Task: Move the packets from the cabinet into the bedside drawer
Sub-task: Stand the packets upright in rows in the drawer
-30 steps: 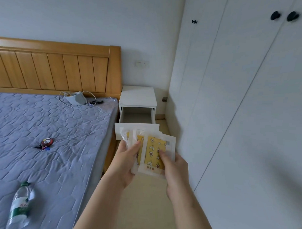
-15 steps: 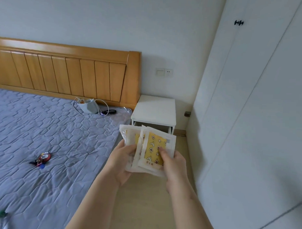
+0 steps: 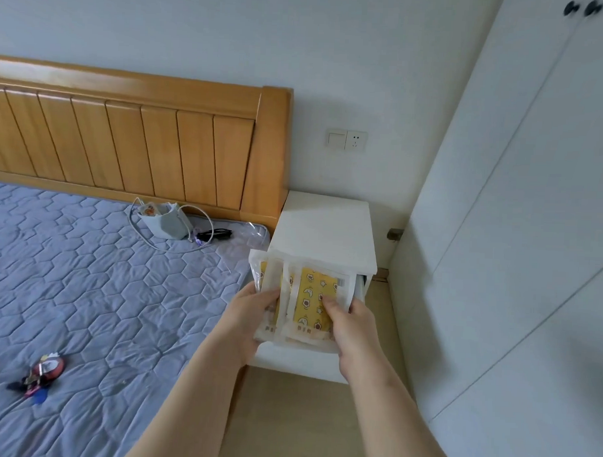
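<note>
1. Landmark: the white square-topped bedside unit point(image 3: 324, 229) stands in the corner of the room. All positions below are given relative to it.

2. Drawer: the white bedside drawer point(image 3: 295, 363) of the unit is pulled out toward the camera. Its flat front panel shows on the near side of the unit. The interior is hidden by the packets and hands.

3. Task items: the translucent white plastic packets with yellow patterned inserts point(image 3: 311, 297) are held as an overlapping, fanned stack directly above the open drawer. Their upper edges overlap the front edge of the unit's top. The exact number of packets cannot be read.

4. Left hand point(image 3: 252, 315): its grip is closed on the left side of the stack, thumb on the front face, remaining fingers hidden behind.

5. Right hand point(image 3: 349, 327): its grip is closed on the right side of the stack, thumb pressed on the yellow face of the front packet.

6. Surroundings:
- Right of the unit: tall white cabinet point(image 3: 515, 235) with doors closed and two black round knobs point(image 3: 581, 7) near the top.
- Left of the unit, touching it: honey-coloured slatted wooden headboard point(image 3: 142, 137) and grey-blue quilted mattress point(image 3: 86, 289).
- On the mattress near the unit: small pale pouch with a white cable point(image 3: 163, 220).
- On the mattress well away from the unit: red and dark toy-like trinket point(image 3: 44, 369).
- On the wall above the unit: white switch-and-socket plate point(image 3: 346, 140).
- Below the drawer front: light wooden floor point(image 3: 303, 426).
</note>
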Motion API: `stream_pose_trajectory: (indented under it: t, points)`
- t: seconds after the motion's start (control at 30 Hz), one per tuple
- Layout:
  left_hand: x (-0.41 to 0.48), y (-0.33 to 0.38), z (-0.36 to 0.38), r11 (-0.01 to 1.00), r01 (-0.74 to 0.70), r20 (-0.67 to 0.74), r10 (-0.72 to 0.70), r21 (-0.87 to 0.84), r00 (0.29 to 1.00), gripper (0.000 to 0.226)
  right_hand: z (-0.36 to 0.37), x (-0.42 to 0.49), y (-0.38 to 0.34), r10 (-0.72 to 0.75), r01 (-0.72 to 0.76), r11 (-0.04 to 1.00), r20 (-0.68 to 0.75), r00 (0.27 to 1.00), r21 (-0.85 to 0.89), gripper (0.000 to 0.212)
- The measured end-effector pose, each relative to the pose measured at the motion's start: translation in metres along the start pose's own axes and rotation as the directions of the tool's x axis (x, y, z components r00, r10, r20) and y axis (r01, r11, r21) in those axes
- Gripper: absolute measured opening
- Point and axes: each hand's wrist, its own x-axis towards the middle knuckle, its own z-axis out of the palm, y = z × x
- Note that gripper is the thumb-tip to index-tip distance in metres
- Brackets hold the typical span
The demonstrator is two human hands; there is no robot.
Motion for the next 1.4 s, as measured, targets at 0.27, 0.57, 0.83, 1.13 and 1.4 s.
stream_pose_trajectory:
  t: [0.27,0.57,0.83,1.13,1.4]
  points:
    - [0.132,0.041,-0.011,0.996,0.041,0.053,-0.045,0.082,0.998,0.014,0.054,0.113,-0.017,0.039,-0.038,0.999,-0.066,0.997,0.017,0.01]
    - [0.242,0.021,-0.008,0.95,0.198,-0.014,-0.201,0.243,0.98,0.023,0.058,0.217,0.006,0.201,-0.2,0.98,-0.075,0.977,0.012,0.008]
    - [0.352,-0.006,0.029,0.91,0.292,-0.129,-0.265,0.294,0.956,0.02,0.031,0.349,0.012,0.285,-0.282,0.956,0.023,0.958,-0.084,0.01]
    - [0.469,-0.072,0.059,0.763,0.445,-0.107,-0.451,0.469,0.886,0.023,-0.01,0.455,0.069,0.411,-0.416,0.905,-0.069,0.909,-0.093,0.017]
    - [0.522,-0.177,0.026,0.636,0.593,-0.178,-0.593,0.494,0.785,0.018,-0.032,0.505,0.169,0.553,-0.561,0.808,-0.096,0.828,-0.18,0.016]
